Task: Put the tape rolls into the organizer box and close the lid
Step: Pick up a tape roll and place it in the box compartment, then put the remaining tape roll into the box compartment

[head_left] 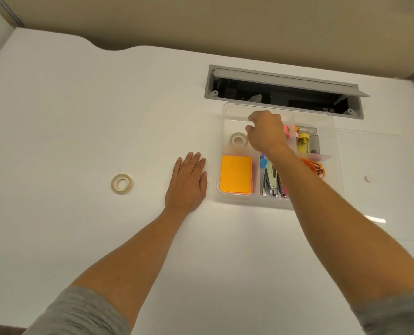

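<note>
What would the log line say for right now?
left hand: flat on desk | right hand: over box | tape in box | tape on desk

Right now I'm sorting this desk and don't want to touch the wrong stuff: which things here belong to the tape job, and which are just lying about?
Part of the job:
- tape roll on the desk
- tape roll in the box
- clear organizer box

Just lying about:
- orange sticky notes
- staplers
- yellow tube
- open cable hatch
</note>
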